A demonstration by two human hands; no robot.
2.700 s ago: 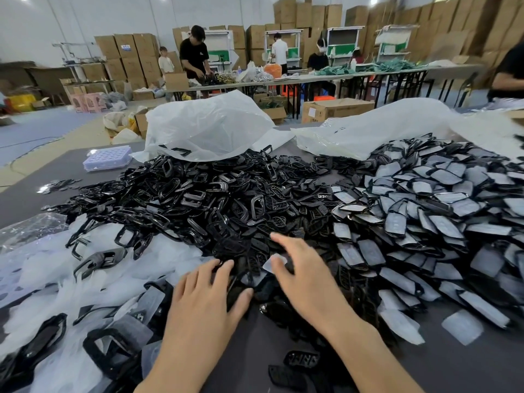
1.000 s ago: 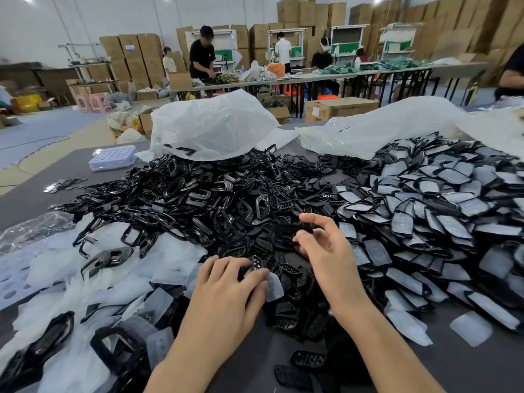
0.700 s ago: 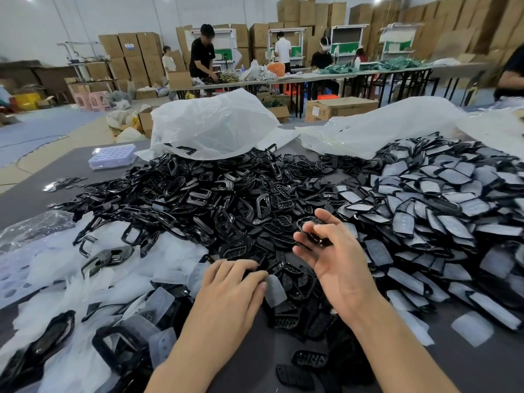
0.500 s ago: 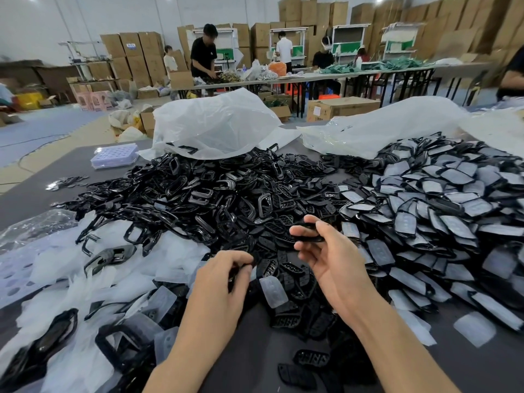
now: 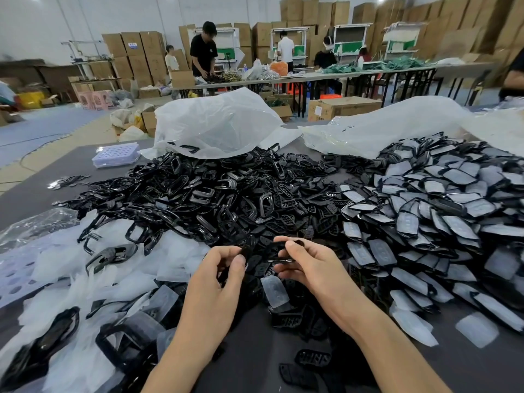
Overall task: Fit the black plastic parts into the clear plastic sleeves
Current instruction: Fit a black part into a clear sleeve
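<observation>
Judging by the piles, how far along is the job? (Editor)

Roughly midway, I would say. Right of the black heap [image 5: 226, 199] lies a big pile of sleeved parts [image 5: 425, 222], done. The heap itself is loose parts not yet sleeved, and left of it wait empty sleeves [image 5: 99, 279]. (Photographer)

And the hands? (Editor)

Both hover at the heap's near edge. The left hand [image 5: 215, 282] has its fingers [image 5: 238, 263] clamped on a small black part [image 5: 246, 252]. The right hand [image 5: 312, 268] pinches another dark piece [image 5: 297, 242] between thumb and forefinger. Whether either holds a sleeve, I cannot tell. One clear sleeve [image 5: 273, 290] lies on the heap's near edge, just below them. (Photographer)

The setting? (Editor)

A dark grey desk [image 5: 425, 373]. Behind the heap are slumped clear bags [image 5: 218, 126] and a lilac tray [image 5: 116, 154]. Farther behind it is a warehouse, with people [image 5: 203, 52] at long tables [image 5: 312, 76] and cartons [image 5: 133, 46] stacked along the wall. (Photographer)
</observation>
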